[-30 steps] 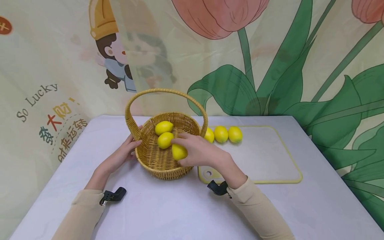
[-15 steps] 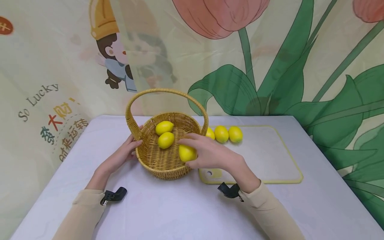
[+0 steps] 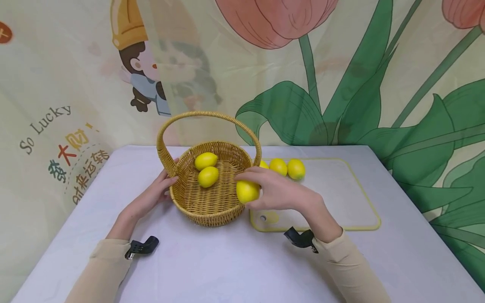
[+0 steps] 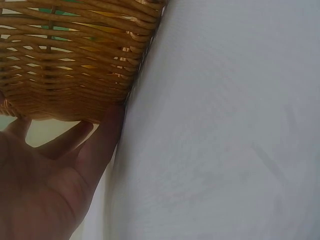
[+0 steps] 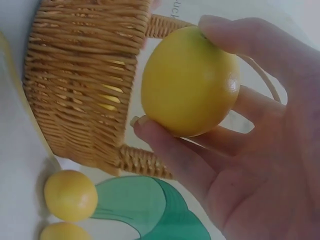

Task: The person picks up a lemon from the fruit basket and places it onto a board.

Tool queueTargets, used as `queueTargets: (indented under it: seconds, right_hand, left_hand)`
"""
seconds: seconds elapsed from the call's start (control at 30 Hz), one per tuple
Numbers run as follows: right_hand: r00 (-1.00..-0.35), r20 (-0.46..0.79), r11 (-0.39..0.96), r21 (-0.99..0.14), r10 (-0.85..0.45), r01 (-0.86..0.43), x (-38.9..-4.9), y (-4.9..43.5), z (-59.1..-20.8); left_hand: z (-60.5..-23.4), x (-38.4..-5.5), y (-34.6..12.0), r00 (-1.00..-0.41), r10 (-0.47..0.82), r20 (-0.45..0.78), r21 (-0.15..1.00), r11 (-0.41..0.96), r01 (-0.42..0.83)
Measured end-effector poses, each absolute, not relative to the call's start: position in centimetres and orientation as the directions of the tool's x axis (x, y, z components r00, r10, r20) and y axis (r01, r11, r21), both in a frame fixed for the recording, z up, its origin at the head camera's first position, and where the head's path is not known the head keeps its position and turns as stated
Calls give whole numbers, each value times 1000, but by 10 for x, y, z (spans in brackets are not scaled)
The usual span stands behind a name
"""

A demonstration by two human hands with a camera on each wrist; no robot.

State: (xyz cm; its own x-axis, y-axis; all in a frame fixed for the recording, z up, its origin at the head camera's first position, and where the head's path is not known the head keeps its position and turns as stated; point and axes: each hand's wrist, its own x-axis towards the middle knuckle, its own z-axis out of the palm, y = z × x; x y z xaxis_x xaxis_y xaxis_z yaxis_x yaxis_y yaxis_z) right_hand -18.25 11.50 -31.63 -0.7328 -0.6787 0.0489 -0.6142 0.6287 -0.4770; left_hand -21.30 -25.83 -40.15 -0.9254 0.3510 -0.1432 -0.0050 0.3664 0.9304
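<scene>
My right hand (image 3: 282, 189) pinches a yellow lemon (image 3: 248, 192) over the right rim of the wicker basket (image 3: 212, 219). The right wrist view shows that lemon (image 5: 187, 82) between thumb and fingers, its tip greenish. Inside the basket, towards its left and back, lie two more lemons, one at the back (image 3: 206, 161) and one just in front (image 3: 208, 176). My left hand (image 3: 153, 193) rests against the basket's left outer wall. In the left wrist view its fairly straight fingers (image 4: 102, 145) touch the wicker (image 4: 70, 70) low down near the tablecloth.
A white cutting board (image 3: 333, 198) with a yellow edge lies right of the basket. Along its back left edge sit lemons in a row, a middle one (image 3: 278, 167), a right one (image 3: 296, 169) and one partly hidden. The basket's tall handle (image 3: 208, 113) arches overhead.
My right hand has moved to the right with the lemon, from above the basket's inside to its right rim. My left hand and the basket have stayed in place.
</scene>
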Motion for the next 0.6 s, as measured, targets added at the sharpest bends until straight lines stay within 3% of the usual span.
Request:
queueTargets:
  seconds: [0.6]
  right_hand:
    - [-780,-115,709,-515,-615,-482,-189,146,-306]
  left_hand:
    - [-398,-211,-257,-914,373,-161,935,355,-19]
